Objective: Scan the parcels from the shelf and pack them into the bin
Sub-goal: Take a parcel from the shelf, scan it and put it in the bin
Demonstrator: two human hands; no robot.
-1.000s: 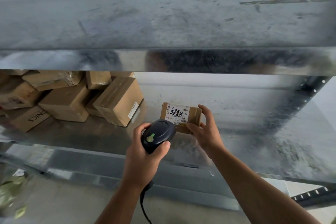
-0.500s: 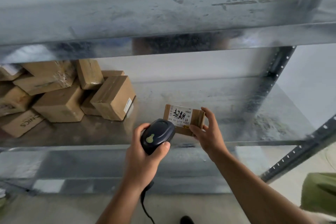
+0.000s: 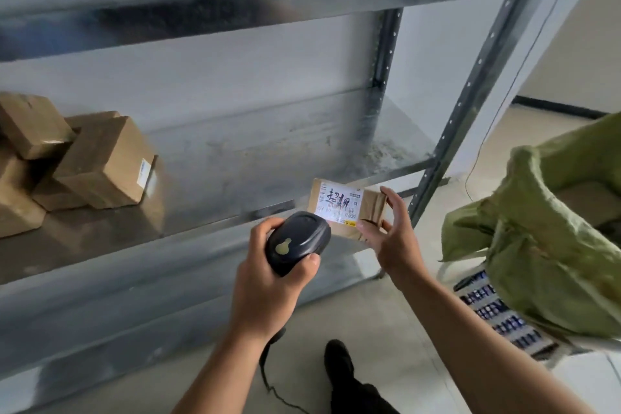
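Head view, stacked boxes [image 3: 100, 165] left on shelf [image 3: 215, 198], green sack [image 3: 551, 245] right

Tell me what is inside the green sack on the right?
Inside the green sack, one brown cardboard parcel shows through its open mouth. Anything deeper is hidden by the sack's folded cloth.

Floor [image 3: 376, 323]: pale, smooth tile, with a dark cord [image 3: 274, 386] trailing across it near the bottom edge. A dark trouser leg and shoe [image 3: 339, 363] stand on the floor at bottom centre. White wall [image 3: 571, 54] at upper right, with a dark skirting strip [image 3: 557, 108] along its base. A thin wire [image 3: 470, 175], possibly a cable, hangs beside the wall.
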